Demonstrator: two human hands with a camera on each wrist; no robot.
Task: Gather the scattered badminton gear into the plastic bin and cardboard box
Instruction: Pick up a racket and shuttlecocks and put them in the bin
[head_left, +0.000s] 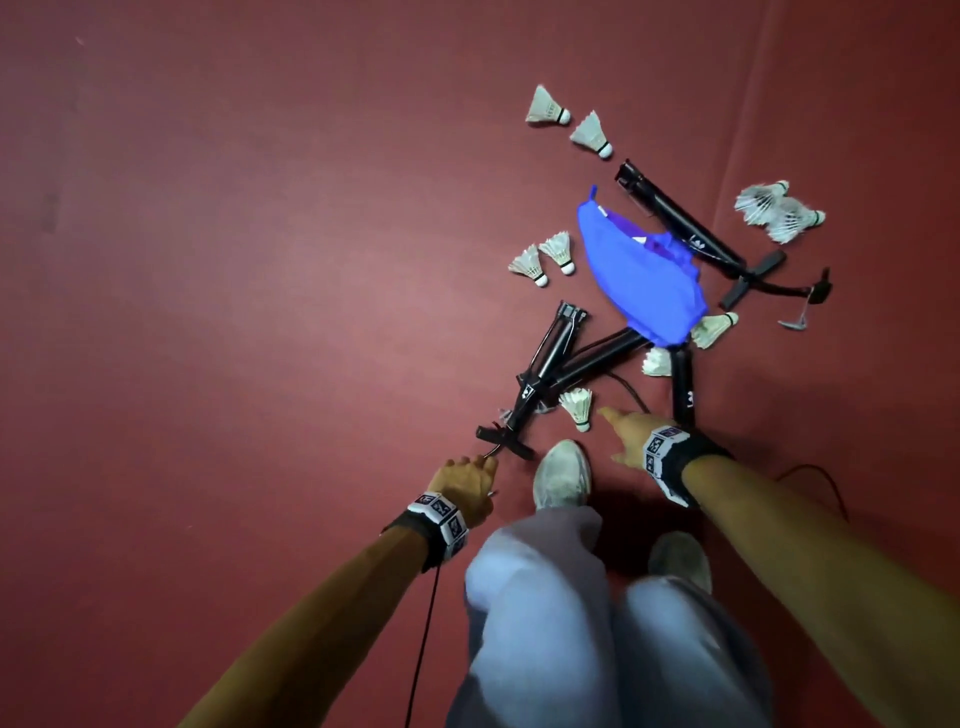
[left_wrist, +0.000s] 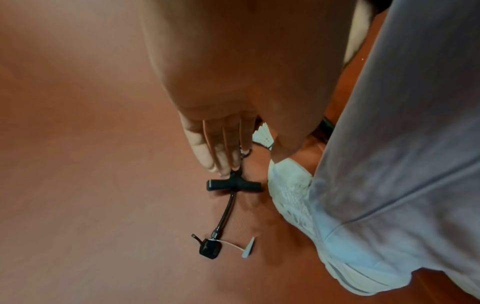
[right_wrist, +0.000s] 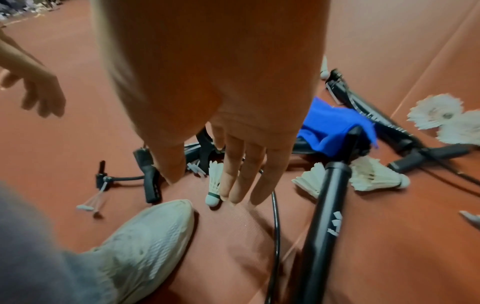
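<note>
Scattered gear lies on the red floor; no bin or box is in view. My left hand (head_left: 475, 470) (left_wrist: 221, 148) reaches down with straight fingers, whose tips are at the T-bar (head_left: 506, 441) (left_wrist: 233, 185) of a black pump (head_left: 524, 400). It grips nothing. My right hand (head_left: 623, 434) (right_wrist: 244, 170) is spread open, its fingertips just beside a white shuttlecock (head_left: 577, 408) (right_wrist: 215, 185) lying on the floor. A blue cloth bag (head_left: 644, 275) (right_wrist: 330, 125) lies over two more black pumps (head_left: 675, 213) (head_left: 684, 384).
Other shuttlecocks lie around: two at the far end (head_left: 545, 106), two left of the bag (head_left: 540, 257), a heap at the right (head_left: 779, 210). My white shoe (head_left: 561, 475) stands between my hands. A thin black cable (right_wrist: 276, 222) runs past the near pump (right_wrist: 324, 216).
</note>
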